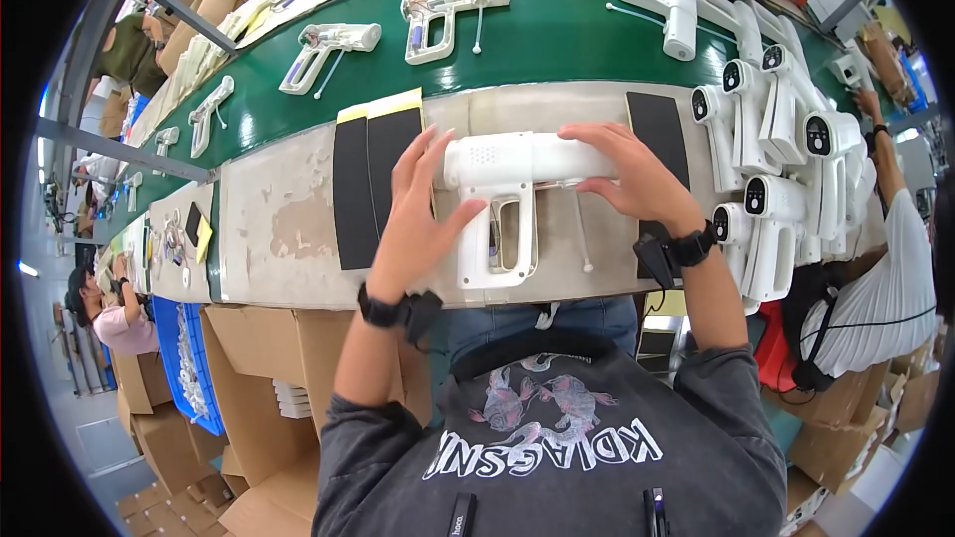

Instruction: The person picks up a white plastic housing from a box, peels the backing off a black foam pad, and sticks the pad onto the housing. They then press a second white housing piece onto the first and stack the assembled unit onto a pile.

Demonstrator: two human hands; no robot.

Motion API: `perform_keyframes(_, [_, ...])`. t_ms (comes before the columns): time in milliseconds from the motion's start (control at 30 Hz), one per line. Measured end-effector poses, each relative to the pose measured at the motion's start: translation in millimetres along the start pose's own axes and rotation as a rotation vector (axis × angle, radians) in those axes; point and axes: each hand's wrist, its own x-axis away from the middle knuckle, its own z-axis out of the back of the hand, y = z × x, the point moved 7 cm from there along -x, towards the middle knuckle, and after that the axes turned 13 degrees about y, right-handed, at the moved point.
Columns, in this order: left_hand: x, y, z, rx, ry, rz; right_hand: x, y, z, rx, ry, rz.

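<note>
Assembly-line workstation: worn pale tabletop (288, 229) fronting green conveyor belt (557, 30). White pistol-shaped device (507, 194) lies flat at tabletop centre, barrel sideways, handle toward person. Left hand (416, 224) spread on device's rear end and handle, fingers extended, pressing rather than gripping. Right hand (632, 174) laid over barrel, fingers curved onto it. Black foam strips (373, 184) just left of device; finished white units (776, 169) piled to its right; open half-shells (438, 15) on belt beyond. Risk, as judged: thin white rod (582, 234) hanging off barrel may snag or roll off tabletop edge if device slides.
</note>
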Motion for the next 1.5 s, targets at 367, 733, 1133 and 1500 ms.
perform_keyframes(367, [-12.8, -43.7, -51.0, 0.088, -0.339, 0.065, -4.2, 34.5, -23.4, -0.101, -0.118, -0.164])
perform_keyframes(733, [-8.1, -41.7, -56.0, 0.069, -0.352, 0.064, 0.8, 37.9, -27.1, -0.082, -0.138, -0.150])
perform_keyframes(1133, [-10.1, -32.9, -61.7, -0.034, -0.344, 0.003, 3.6, 47.5, -26.6, -0.036, -0.100, -0.094])
perform_keyframes(1500, [-14.6, -30.0, -54.1, 0.024, -0.367, 0.131, -9.7, 37.5, -14.2, -0.054, -0.117, -0.061])
